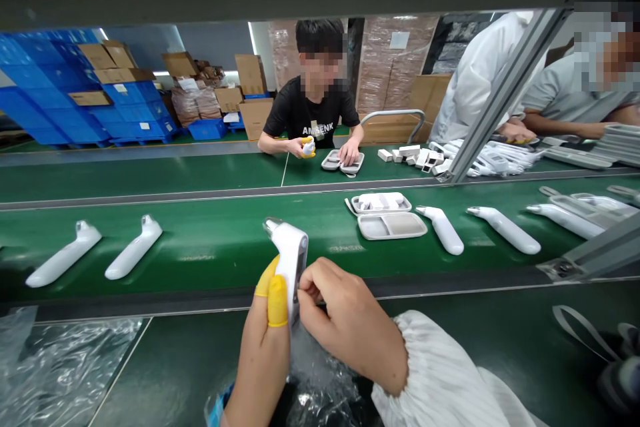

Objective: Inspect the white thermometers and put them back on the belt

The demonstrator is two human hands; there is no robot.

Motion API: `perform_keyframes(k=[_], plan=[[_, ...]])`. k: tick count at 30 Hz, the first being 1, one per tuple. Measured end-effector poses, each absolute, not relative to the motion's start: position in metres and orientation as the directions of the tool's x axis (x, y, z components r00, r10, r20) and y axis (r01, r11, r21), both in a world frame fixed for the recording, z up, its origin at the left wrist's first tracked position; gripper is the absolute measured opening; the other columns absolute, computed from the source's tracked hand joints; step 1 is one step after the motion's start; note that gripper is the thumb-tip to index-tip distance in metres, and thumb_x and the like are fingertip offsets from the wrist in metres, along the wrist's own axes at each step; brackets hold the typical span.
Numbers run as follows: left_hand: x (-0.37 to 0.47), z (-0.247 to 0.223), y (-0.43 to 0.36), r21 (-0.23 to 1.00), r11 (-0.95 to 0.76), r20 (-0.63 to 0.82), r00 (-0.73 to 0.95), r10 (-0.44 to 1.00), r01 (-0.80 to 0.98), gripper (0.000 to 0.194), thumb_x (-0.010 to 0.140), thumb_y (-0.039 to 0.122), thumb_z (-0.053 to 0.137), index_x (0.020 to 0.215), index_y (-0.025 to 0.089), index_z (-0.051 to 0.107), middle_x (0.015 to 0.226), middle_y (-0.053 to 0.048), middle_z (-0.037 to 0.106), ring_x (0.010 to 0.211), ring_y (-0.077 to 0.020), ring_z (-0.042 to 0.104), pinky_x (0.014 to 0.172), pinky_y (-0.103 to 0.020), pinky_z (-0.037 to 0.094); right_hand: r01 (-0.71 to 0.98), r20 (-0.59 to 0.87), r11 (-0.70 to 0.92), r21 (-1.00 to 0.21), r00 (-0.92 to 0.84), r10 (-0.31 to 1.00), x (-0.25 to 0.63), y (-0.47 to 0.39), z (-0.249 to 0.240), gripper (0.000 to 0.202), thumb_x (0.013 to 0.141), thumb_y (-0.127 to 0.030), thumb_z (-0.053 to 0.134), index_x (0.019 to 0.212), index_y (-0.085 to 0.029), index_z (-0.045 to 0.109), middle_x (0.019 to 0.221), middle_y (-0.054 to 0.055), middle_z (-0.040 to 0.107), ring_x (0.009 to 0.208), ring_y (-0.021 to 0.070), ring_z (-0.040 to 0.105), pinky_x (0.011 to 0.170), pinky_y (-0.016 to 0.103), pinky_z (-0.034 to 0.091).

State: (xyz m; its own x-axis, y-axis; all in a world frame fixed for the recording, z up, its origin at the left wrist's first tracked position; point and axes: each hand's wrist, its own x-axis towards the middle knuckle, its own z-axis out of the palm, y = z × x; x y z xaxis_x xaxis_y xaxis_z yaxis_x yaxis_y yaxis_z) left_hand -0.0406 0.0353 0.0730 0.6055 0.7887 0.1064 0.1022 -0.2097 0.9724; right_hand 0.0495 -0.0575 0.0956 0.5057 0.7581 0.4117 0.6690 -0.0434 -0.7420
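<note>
A white ear thermometer [287, 250] with a clear probe cover stands tilted in my left hand [267, 320], which has yellow finger cots on the thumb and a finger. Its dark display side faces right. My right hand [345, 317], bare and in a white elasticated sleeve, is closed in a pinch against that side. Whatever lies between those fingertips is hidden. Beneath my hands lies crumpled clear plastic [323, 380].
A green conveyor belt [200, 260] crosses ahead, carrying several more thermometers [133, 248] and an open grey case [393, 225]. Clear plastic bags [65, 367] lie at left. Opposite, a person in black [317, 107] handles another case. A metal post [505, 97] slants at right.
</note>
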Motion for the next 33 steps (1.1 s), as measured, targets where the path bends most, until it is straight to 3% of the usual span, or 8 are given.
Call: perform_keyframes(k=[4,7,12,17,21,25,30,33], plan=[[-0.038,0.065,0.039,0.951,-0.285,0.158,0.612,0.775,0.116,0.05,0.089,0.054,0.046,0.128,0.025,0.055,0.131,-0.008,0.059,0.126,-0.0246,0.051,0.103,-0.034,0.043,0.761,0.455,-0.221,-0.61,0.564,0.689,0.058,-0.055,0.09,0.013,0.081,-0.012,0.043,0.071,-0.02,0.043,0.071,-0.001,0.048,0.064,0.013,0.046,0.062,0.028,0.034],[-0.034,0.061,0.053,0.955,-0.252,0.125,0.561,0.819,0.155,0.049,0.09,0.051,0.045,0.127,0.021,0.054,0.133,-0.009,0.058,0.126,-0.0244,0.05,0.106,-0.034,0.039,0.689,0.386,-0.308,-0.656,0.657,0.647,0.065,-0.063,0.096,0.013,0.079,-0.011,0.046,0.07,-0.02,0.043,0.068,-0.002,0.048,0.062,0.0127,0.046,0.06,0.027,0.034],[-0.031,0.055,0.08,0.898,-0.392,0.249,0.506,0.826,0.198,0.048,0.093,0.045,0.039,0.13,0.017,0.05,0.128,-0.011,0.058,0.121,-0.0242,0.052,0.103,-0.036,0.04,0.595,0.299,0.085,-0.799,0.271,0.915,0.027,-0.073,0.103,0.016,0.074,-0.004,0.052,0.072,-0.02,0.049,0.09,-0.001,0.059,0.08,0.0105,0.057,0.07,0.02,0.044],[-0.03,0.043,0.084,0.799,-0.522,0.302,0.552,0.778,0.298,0.05,0.096,0.045,0.034,0.135,0.018,0.048,0.126,-0.013,0.058,0.121,-0.0267,0.051,0.105,-0.043,0.036,0.755,0.48,0.181,-0.63,0.194,0.856,-0.024,-0.048,0.07,0.014,0.08,-0.006,0.05,0.076,-0.019,0.052,0.113,0.004,0.062,0.091,0.0163,0.06,0.079,0.028,0.047],[-0.033,0.045,0.084,0.806,-0.494,0.248,0.572,0.782,0.326,0.051,0.097,0.045,0.032,0.137,0.019,0.047,0.133,-0.013,0.055,0.125,-0.027,0.048,0.106,-0.043,0.035,0.775,0.542,0.233,-0.588,0.164,0.824,-0.017,-0.042,0.07,0.017,0.08,-0.004,0.044,0.074,-0.019,0.049,0.088,0.003,0.066,0.082,0.0155,0.059,0.072,0.026,0.047],[-0.031,0.052,0.116,0.848,-0.399,0.196,0.494,0.847,0.349,0.044,0.097,0.036,0.033,0.131,0.016,0.051,0.133,-0.011,0.057,0.126,-0.0221,0.05,0.105,-0.033,0.038,0.735,0.332,0.158,-0.659,0.096,0.938,0.008,-0.06,0.076,0.019,0.071,-0.002,0.047,0.069,-0.021,0.043,0.076,-0.003,0.06,0.068,0.0106,0.057,0.059,0.02,0.042],[0.001,0.038,0.192,0.77,-0.353,0.112,0.431,0.895,0.531,0.032,0.097,0.03,0.042,0.118,0.013,0.059,0.118,-0.012,0.064,0.113,-0.0231,0.058,0.1,-0.043,0.044,0.971,0.38,-0.097,-0.219,0.176,0.908,-0.003,-0.061,0.0,0.028,0.064,0.005,0.05,0.077,-0.019,0.052,0.07,0.002,0.064,0.065,0.0187,0.061,0.054,0.027,0.039],[0.026,0.019,0.216,0.682,-0.341,0.069,0.407,0.911,0.647,0.03,0.092,0.035,0.056,0.114,0.015,0.06,0.117,-0.01,0.062,0.11,-0.0236,0.059,0.097,-0.048,0.046,0.987,0.472,-0.091,-0.134,0.144,0.87,-0.015,-0.059,-0.038,0.025,0.069,0.005,0.051,0.075,-0.02,0.05,0.069,0.001,0.06,0.064,0.018,0.058,0.056,0.028,0.041]])
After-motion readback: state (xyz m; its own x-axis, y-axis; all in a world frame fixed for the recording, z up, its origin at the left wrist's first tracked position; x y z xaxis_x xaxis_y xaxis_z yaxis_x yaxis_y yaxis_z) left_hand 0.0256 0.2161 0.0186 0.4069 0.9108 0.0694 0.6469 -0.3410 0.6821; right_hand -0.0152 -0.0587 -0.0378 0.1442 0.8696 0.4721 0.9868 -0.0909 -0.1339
